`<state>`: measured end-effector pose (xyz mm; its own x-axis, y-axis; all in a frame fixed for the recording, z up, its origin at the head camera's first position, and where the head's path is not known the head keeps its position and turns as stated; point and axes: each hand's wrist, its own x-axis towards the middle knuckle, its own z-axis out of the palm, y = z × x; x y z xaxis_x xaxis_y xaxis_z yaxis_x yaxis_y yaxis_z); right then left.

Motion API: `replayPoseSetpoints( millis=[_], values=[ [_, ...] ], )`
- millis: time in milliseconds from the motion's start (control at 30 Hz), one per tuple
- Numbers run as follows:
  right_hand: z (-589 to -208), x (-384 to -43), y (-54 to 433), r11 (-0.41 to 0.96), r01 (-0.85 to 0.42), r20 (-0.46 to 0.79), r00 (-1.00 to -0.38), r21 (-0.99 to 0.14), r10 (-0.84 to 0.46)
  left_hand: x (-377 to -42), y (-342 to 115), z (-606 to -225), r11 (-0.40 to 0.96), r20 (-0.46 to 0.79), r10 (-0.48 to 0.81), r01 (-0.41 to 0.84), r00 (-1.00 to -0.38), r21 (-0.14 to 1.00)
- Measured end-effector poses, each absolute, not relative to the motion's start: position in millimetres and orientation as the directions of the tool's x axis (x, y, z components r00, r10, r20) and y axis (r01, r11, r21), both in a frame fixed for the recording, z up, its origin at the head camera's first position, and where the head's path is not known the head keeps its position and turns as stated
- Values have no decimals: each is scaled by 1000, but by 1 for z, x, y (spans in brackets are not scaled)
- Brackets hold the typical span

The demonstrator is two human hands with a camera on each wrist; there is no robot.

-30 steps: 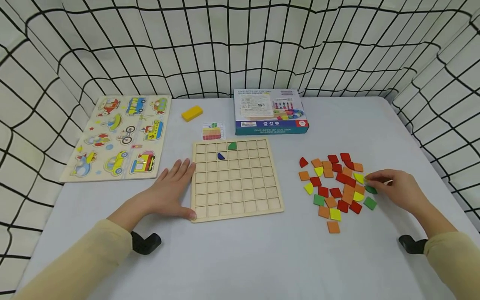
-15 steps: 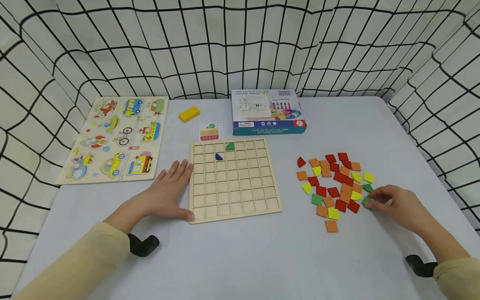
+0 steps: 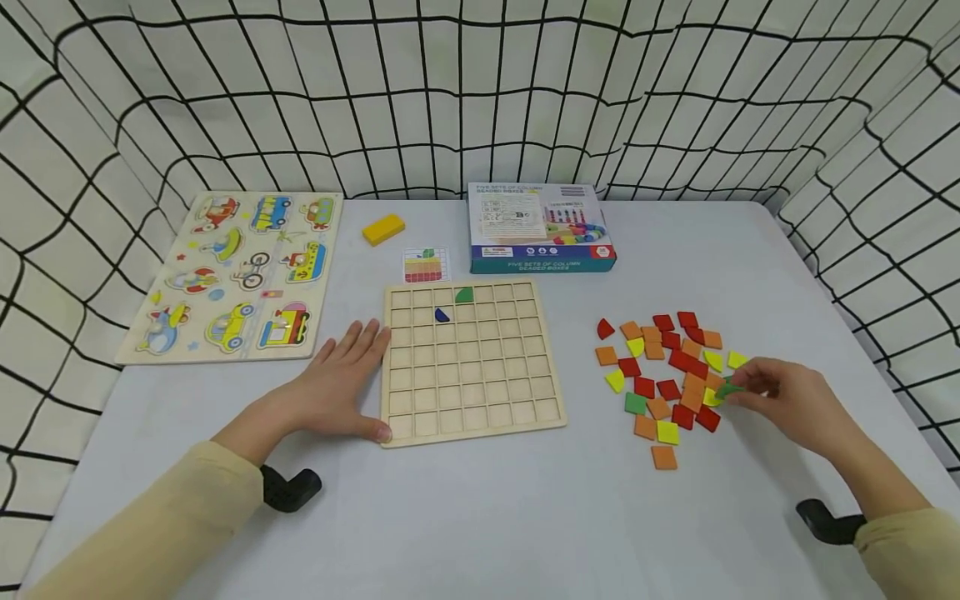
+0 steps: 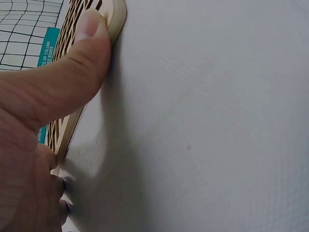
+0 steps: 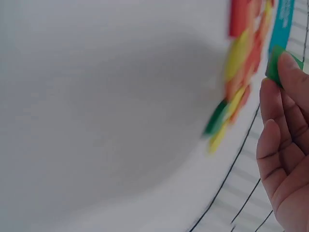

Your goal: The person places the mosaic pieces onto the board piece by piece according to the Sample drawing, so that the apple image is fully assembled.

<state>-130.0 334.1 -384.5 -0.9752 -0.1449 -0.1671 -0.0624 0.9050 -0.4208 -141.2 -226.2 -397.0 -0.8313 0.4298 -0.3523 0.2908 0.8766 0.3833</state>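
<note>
My left hand [image 3: 333, 387] lies flat with fingers spread along the left edge of a wooden grid board [image 3: 472, 358]. Its thumb [image 4: 89, 36] rests on the board's near left corner. On the board sit a green quarter-round tile [image 3: 464, 295] and a small dark blue tile [image 3: 442, 315]. To the right, my right hand [image 3: 791, 404] pinches a green tile [image 5: 275, 65] between thumb and fingers, raised over the right side of a spread of red, orange, yellow and green tiles [image 3: 692, 400]. Another dark green tile [image 5: 215, 118] lies below it on the table.
A small pattern card [image 3: 425, 264] lies behind the board, with a yellow block [image 3: 384, 228] and a cardboard box [image 3: 542, 229] farther back. A picture puzzle board [image 3: 236, 279] is at the left. Black netting [image 3: 420, 100] surrounds the white table.
My right hand shifted from a leaf-shaped green tile to the green tile nearer me, pinched it and lifted it. A yellow tile came into view behind the hand. My left hand stayed put.
</note>
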Motion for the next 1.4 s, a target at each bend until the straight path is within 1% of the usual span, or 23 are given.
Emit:
replayPoseSetpoints(
  millis=[133, 300, 467, 600, 667, 900, 1133, 1400],
  values=[
    [-375, -158, 286, 844, -127, -140, -963, -521, -231, -140, -227, -395, 877, -356, 428, 287, -831, 386],
    [-375, -203, 205, 760, -144, -187, -925, -633, -330, -140, -227, -393, 875, -356, 431, 288, -829, 389],
    [-382, -245, 139, 684, -128, -196, -906, -718, -376, -139, -224, -392, 875, -353, 429, 284, -831, 393],
    [-385, -265, 107, 668, -118, -197, -905, -735, -377, -139, -222, -393, 875, -358, 430, 286, -829, 390],
    [-386, -271, 95, 678, -117, -201, -906, -726, -372, -138, -222, -392, 877, -358, 431, 291, -828, 383],
    [-387, -284, 66, 704, -175, -176, -901, -689, -396, -139, -226, -393, 886, -359, 418, 287, -835, 364],
    [-388, -286, 60, 735, -153, -206, -904, -661, -374, -139, -227, -396, 886, -356, 414, 281, -838, 368],
    [-391, -286, 55, 767, -207, -200, -894, -607, -400, -139, -227, -397, 888, -358, 412, 280, -838, 365]
  ],
)
